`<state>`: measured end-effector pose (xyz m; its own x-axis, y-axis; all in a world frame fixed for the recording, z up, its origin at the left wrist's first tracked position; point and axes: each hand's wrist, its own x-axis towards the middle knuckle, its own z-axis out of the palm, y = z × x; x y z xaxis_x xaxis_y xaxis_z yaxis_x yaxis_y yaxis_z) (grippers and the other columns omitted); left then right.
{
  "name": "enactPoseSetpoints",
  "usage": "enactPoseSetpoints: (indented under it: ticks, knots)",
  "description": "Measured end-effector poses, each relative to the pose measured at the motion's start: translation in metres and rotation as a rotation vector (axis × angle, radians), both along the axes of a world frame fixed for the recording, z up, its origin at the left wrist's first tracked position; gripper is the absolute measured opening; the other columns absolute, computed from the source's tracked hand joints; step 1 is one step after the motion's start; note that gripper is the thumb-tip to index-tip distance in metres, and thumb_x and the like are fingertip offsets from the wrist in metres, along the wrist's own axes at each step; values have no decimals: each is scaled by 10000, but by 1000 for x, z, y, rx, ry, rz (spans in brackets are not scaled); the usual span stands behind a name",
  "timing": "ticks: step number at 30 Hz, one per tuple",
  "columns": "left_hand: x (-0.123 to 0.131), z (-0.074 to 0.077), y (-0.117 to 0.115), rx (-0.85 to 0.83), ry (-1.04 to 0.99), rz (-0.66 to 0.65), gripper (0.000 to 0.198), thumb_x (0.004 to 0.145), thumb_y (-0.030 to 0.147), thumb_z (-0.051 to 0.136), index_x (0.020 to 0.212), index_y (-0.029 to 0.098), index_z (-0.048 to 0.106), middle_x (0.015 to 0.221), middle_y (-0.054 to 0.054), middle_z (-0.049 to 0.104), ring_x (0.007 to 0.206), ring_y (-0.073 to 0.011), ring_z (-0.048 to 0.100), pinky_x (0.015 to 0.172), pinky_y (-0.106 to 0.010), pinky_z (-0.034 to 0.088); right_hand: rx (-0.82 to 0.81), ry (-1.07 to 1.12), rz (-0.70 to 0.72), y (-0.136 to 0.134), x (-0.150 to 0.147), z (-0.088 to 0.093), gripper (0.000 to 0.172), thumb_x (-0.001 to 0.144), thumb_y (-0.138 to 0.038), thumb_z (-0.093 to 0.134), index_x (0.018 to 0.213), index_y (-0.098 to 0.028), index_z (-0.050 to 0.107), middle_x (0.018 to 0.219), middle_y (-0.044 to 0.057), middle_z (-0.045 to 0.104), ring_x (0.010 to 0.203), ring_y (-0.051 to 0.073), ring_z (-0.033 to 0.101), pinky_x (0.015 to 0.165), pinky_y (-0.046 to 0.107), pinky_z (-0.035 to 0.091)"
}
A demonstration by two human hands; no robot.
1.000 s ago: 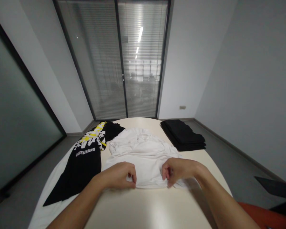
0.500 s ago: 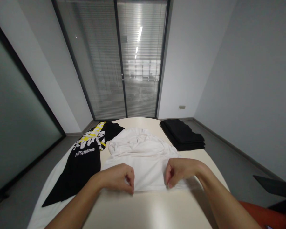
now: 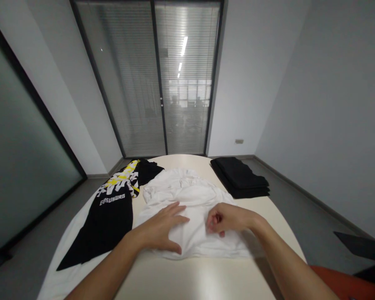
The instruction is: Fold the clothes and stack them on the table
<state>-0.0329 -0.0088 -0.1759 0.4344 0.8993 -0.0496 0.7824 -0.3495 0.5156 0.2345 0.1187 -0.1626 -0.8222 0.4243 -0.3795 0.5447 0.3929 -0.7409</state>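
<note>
A white T-shirt (image 3: 190, 237) lies wrinkled on the table in front of me, its near edge roughly straight and its far part bunched in folds. My left hand (image 3: 165, 227) rests on its left side, open, with fingers spread and palm down. Over the right side of the cloth, my right hand (image 3: 226, 218) has curled fingers, smeared by motion; whether they pinch any fabric cannot be told. To the left of the white T-shirt lies a black T-shirt (image 3: 112, 221) with a yellow and white print and white lettering.
Folded black garments (image 3: 240, 179) are stacked at the table's far right. White cloth (image 3: 61, 268) lies under the black T-shirt along the left edge. The pale table (image 3: 193, 277) has a rounded far end. A red-orange seat (image 3: 340, 281) stands at the lower right.
My left hand has let go of the shirt's near edge, spread its fingers and moved forward onto the cloth. My right hand has moved forward and left from that edge.
</note>
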Motion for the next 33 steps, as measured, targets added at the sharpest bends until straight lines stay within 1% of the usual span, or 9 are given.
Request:
enactPoseSetpoints:
  ticks: [4,7,9,12,16,19,21,25,33]
  knots:
    - [6,-3,-3,-111,80,-24,1142,556,691,829,1523,284,379,1660,-121,127,1512,-418,-8,1198,-612,55,468,213,-107,2,-14,1,278,824,-380,667,1016,-188,728,799,39,682,730,165,597,701,274,456]
    - [14,-5,-7,-192,139,-51,1300,486,754,817,1567,281,269,1663,-145,38,1488,-455,-110,1159,-677,-43,655,266,-85,3,-15,-3,552,780,-405,736,1286,-222,615,1247,123,633,1145,272,560,989,393,423]
    - [20,-7,-11,-208,150,-71,1404,423,770,826,1583,282,203,1657,-158,-48,1457,-485,-178,1121,-718,-87,668,200,-51,6,-12,-9,843,715,-466,787,1462,-253,459,1538,151,386,1405,345,336,1127,493,295]
    - [27,-7,-15,-195,143,-92,1486,358,766,844,1589,281,168,1643,-172,-120,1426,-522,-211,1090,-753,-103,600,32,-52,10,-8,-17,1131,639,-610,795,1574,-288,245,1660,140,79,1509,402,38,1168,593,164]
    - [25,-5,-12,-116,133,-43,1294,538,762,792,1584,285,198,1650,-145,-92,1477,-463,-124,1164,-684,-16,572,-49,-75,14,-7,-23,1258,588,-701,783,1594,-308,137,1670,116,-12,1508,410,-86,1171,640,60]
    - [18,-12,-4,25,141,112,858,891,652,544,1583,274,204,1660,-95,-73,1520,-338,-69,1217,-575,40,592,-2,-70,17,-7,-29,1192,630,-736,740,1589,-304,181,1665,109,84,1518,393,9,1182,630,19]
    - [12,-22,2,90,169,208,687,1002,549,380,1588,253,176,1662,-82,-73,1527,-282,-68,1228,-536,55,620,69,-107,20,-7,-34,988,778,-744,604,1579,-298,235,1649,98,186,1519,348,110,1199,598,43]
    - [3,-44,14,158,189,266,665,1022,535,316,1589,227,158,1663,-89,-57,1529,-276,-53,1226,-536,96,716,169,-289,29,-8,-46,627,998,-606,285,1539,-294,340,1603,59,329,1504,269,220,1212,549,114]
    - [0,-53,16,479,121,353,569,1021,382,364,1550,187,286,1651,-120,174,1525,-274,127,1224,-541,159,847,268,-487,39,-9,-64,574,1032,-510,233,1478,-218,447,1544,71,435,1462,235,323,1196,470,252]
